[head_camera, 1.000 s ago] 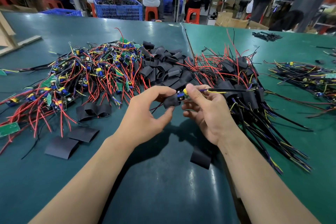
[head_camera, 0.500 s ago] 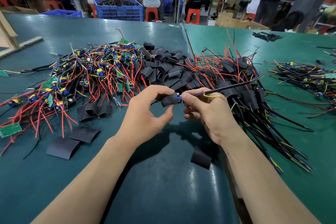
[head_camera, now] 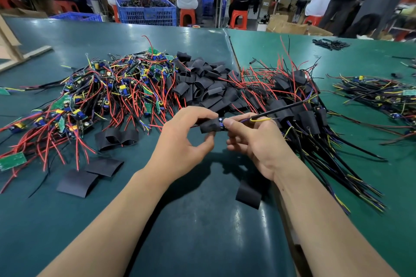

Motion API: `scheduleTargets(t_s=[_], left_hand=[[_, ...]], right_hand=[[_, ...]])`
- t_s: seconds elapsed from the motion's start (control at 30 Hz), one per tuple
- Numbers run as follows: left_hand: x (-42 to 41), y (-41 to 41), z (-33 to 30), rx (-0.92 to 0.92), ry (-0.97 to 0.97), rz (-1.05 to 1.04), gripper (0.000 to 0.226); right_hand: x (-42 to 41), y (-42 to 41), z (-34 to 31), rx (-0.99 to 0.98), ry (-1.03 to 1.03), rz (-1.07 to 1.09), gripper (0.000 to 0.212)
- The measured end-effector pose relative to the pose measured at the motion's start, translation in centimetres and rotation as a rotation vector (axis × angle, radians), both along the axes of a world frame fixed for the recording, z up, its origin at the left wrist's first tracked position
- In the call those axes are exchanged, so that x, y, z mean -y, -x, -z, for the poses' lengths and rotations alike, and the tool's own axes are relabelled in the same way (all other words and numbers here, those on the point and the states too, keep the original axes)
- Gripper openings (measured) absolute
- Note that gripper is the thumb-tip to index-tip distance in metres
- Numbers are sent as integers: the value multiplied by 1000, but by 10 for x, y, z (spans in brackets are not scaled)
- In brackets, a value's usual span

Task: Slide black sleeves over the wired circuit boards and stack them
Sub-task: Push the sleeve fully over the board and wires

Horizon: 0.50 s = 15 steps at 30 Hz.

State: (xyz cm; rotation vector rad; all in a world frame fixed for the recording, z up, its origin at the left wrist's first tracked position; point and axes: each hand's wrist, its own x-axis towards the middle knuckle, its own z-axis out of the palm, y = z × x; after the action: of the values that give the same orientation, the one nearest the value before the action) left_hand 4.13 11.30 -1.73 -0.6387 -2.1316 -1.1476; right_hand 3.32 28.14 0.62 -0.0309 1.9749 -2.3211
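Black sleeve (head_camera: pixel 209 125) is covering nearly all of the circuit board (head_camera: pixel 222 122) at frame centre; only a blue tip is showing, details too small to read. Left hand (head_camera: pixel 180 141) is pinching the sleeve between thumb and curled fingers. Right hand (head_camera: pixel 254 139) is gripping the board's wire end (head_camera: pixel 281 109), just right of the sleeve. Loose sleeves (head_camera: pixel 200 83) and the sleeved stack (head_camera: pixel 301 101) are lying beyond on the green tabletop (head_camera: pixel 202 231).

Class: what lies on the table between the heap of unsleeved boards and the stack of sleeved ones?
The head view shows a pile of loose black sleeves between them.
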Motion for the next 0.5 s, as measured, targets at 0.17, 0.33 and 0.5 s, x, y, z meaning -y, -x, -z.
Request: scheduleTargets(t_s=[0.17,0.33,0.5], left_hand=[[-1,-2,-1,-25,33,23,35],[-1,-4,-3,38,-28,30,37],[0,-2,0,61,-160,54,39]], right_hand=[[0,-1,-1,23,37,-26,7],[1,-2,-2,-37,82,-37,2],[-3,-3,-4,-26,225,-98,11]])
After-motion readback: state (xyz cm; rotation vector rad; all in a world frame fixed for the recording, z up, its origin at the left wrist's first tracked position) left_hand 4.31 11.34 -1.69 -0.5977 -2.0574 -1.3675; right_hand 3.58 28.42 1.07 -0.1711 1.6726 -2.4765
